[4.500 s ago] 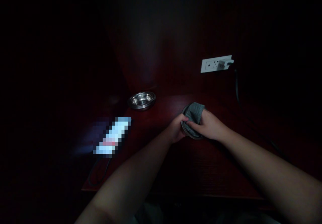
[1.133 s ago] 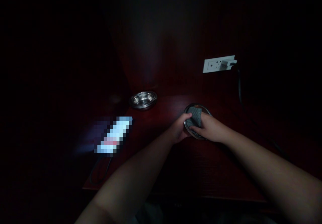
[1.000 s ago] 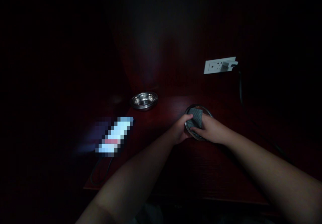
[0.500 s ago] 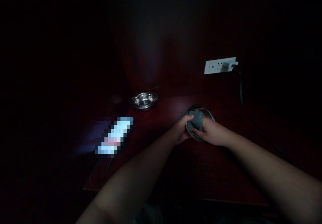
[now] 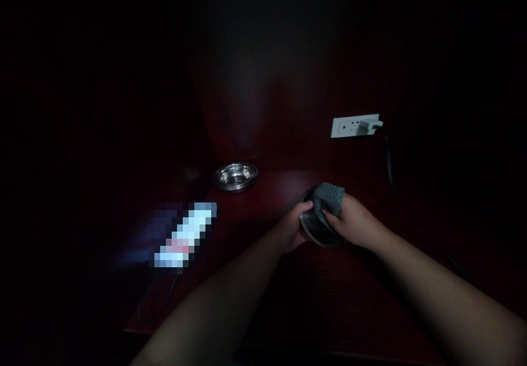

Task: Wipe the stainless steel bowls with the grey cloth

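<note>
A round metal bowl [image 5: 316,233] is tilted in front of me, its inner side partly in shadow. My left hand [image 5: 295,229] is closed on its left rim, the thumb lying over the edge. In my right hand [image 5: 354,220] is a grey-green cloth [image 5: 328,198], pinched between thumb and fingers. The cloth covers the upper right part of the bowl and hides some of its rim. Behind and to the left, a small stack of shiny metal bowls [image 5: 236,177] stands on the dark red table [image 5: 272,193].
A lit, pixelated phone-like device [image 5: 185,237] lies at the left, with a thin cable [image 5: 171,297] by the table edge. A white wall socket [image 5: 354,127] holds a plug, and a dark cord [image 5: 389,163] hangs down from it. The surroundings are very dark.
My right hand has drawn the cloth up and right, so more of the bowl's inside shows. My left hand keeps its hold. The whole view has shifted slightly.
</note>
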### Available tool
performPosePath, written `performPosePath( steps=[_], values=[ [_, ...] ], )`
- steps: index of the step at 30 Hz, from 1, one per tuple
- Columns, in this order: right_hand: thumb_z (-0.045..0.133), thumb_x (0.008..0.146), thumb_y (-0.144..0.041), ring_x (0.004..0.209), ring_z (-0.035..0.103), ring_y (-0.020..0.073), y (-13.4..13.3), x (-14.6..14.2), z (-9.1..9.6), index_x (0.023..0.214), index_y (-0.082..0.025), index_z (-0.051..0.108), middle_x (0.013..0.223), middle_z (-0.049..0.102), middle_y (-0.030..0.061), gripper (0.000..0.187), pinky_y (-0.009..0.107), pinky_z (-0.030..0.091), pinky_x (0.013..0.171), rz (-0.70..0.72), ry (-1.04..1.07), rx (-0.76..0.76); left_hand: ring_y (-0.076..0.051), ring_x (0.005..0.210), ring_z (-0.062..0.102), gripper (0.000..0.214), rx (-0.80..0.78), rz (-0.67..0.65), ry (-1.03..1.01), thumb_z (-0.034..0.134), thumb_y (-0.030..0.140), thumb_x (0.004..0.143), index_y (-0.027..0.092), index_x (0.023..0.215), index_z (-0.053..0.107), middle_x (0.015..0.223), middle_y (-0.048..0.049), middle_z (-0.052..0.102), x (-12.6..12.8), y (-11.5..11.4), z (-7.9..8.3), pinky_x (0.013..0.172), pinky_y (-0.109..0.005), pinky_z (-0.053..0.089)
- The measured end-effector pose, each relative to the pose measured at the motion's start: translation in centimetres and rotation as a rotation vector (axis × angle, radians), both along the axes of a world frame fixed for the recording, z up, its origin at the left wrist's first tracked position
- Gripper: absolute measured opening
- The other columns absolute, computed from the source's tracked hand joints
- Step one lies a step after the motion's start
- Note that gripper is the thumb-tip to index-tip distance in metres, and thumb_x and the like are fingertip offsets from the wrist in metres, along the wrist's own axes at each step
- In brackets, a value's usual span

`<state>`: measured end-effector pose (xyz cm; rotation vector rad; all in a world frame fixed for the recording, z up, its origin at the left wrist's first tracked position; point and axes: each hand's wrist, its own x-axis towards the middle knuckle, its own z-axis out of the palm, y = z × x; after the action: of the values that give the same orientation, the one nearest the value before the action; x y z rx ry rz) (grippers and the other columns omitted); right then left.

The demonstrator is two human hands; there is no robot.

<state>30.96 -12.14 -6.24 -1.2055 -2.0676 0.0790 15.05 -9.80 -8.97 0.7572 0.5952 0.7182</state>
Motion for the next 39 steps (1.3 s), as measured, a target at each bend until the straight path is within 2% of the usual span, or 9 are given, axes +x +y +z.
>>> performPosePath(
  steps=[2, 9, 15, 20, 24, 27, 31, 34, 39],
  values=[
    [0.051, 0.081, -0.018, 0.089, 0.066, 0.0264, 0.2, 0.2, 0.1, 0.090, -0.019, 0.062, 0.094, 0.069, 0.0111, 0.015, 0.042, 0.053, 0.084, -0.065, 0.017, 0.019, -0.024, 0.091, 0.068, 0.033, -0.004, 0.013, -0.013, 0.055, 0.041, 0.082, 0.016, 0.099, 0.067, 0.093, -0.0096, 0.074, -0.1, -0.1, 0.0, 0.084, -0.038, 0.050],
    [0.052, 0.079, -0.018, 0.089, 0.065, 0.0265, 0.5, 0.8, 0.5, 0.090, -0.021, 0.059, 0.092, 0.067, 0.0087, 0.013, 0.042, 0.053, 0.086, -0.212, 0.104, 0.122, -0.027, 0.101, 0.066, 0.039, -0.029, 0.040, -0.061, 0.053, 0.044, 0.083, 0.014, 0.104, 0.066, 0.102, -0.0127, 0.072, -0.2, -0.4, 0.6, 0.091, -0.041, 0.049],
    [0.052, 0.080, -0.017, 0.094, 0.063, 0.0314, 0.3, 1.4, 1.6, 0.086, -0.024, 0.058, 0.092, 0.065, 0.0114, 0.011, 0.047, 0.051, 0.090, -0.341, 0.152, 0.222, -0.030, 0.107, 0.064, 0.047, -0.013, 0.268, -0.086, 0.045, 0.050, 0.088, 0.014, 0.112, 0.064, 0.109, -0.0138, 0.070, -0.2, -0.3, 1.3, 0.091, -0.045, 0.051],
    [0.052, 0.081, -0.018, 0.094, 0.062, 0.0335, 0.3, 1.8, 1.9, 0.084, -0.024, 0.056, 0.092, 0.063, 0.0125, 0.008, 0.051, 0.049, 0.091, -0.376, 0.169, 0.220, -0.028, 0.108, 0.064, 0.048, -0.011, 0.436, -0.092, 0.047, 0.051, 0.087, 0.016, 0.116, 0.061, 0.114, -0.0122, 0.069, -0.3, -0.2, 1.4, 0.086, -0.041, 0.053],
    [0.053, 0.079, -0.016, 0.096, 0.061, 0.0319, 0.7, 1.9, 1.4, 0.087, -0.023, 0.058, 0.095, 0.062, 0.0122, 0.011, 0.050, 0.049, 0.093, -0.345, 0.108, 0.257, -0.026, 0.106, 0.065, 0.045, 0.011, 0.495, -0.075, 0.049, 0.049, 0.087, 0.018, 0.118, 0.059, 0.119, -0.0104, 0.067, -0.2, -0.2, 1.3, 0.083, -0.037, 0.054],
    [0.054, 0.078, -0.016, 0.098, 0.061, 0.0304, 0.6, 1.3, 0.6, 0.093, -0.020, 0.059, 0.099, 0.063, 0.0121, 0.016, 0.049, 0.050, 0.091, -0.277, 0.091, 0.230, -0.025, 0.104, 0.065, 0.048, 0.051, 0.477, -0.066, 0.050, 0.052, 0.087, 0.019, 0.120, 0.059, 0.118, -0.0097, 0.068, 0.0, 0.0, 0.6, 0.084, -0.037, 0.053],
    [0.054, 0.079, -0.013, 0.088, 0.060, 0.0235, 0.0, -0.3, -0.3, 0.087, -0.020, 0.056, 0.093, 0.061, 0.0087, 0.011, 0.038, 0.051, 0.081, 0.083, -0.039, 0.012, -0.024, 0.100, 0.066, 0.053, 0.182, 0.435, -0.073, 0.057, 0.056, 0.081, 0.017, 0.115, 0.062, 0.111, -0.0089, 0.070, 0.5, 0.5, -0.8, 0.085, -0.034, 0.051],
    [0.054, 0.079, -0.011, 0.082, 0.057, 0.0203, -0.5, -1.2, -0.6, 0.079, -0.021, 0.051, 0.087, 0.058, 0.0063, 0.010, 0.034, 0.049, 0.076, 0.237, -0.072, -0.068, -0.022, 0.100, 0.064, 0.052, 0.319, 0.451, -0.068, 0.064, 0.057, 0.076, 0.017, 0.109, 0.065, 0.107, -0.0067, 0.070, 0.7, 0.7, -1.5, 0.088, -0.032, 0.049],
    [0.054, 0.081, -0.012, 0.090, 0.056, 0.0217, -0.6, -1.3, -0.6, 0.089, -0.020, 0.054, 0.095, 0.059, 0.0086, 0.011, 0.037, 0.047, 0.083, 0.243, -0.014, -0.084, -0.021, 0.100, 0.064, 0.048, 0.359, 0.447, -0.050, 0.066, 0.058, 0.075, 0.020, 0.105, 0.067, 0.102, -0.0041, 0.071, 0.6, 0.5, -1.5, 0.092, -0.032, 0.047]
  ],
)
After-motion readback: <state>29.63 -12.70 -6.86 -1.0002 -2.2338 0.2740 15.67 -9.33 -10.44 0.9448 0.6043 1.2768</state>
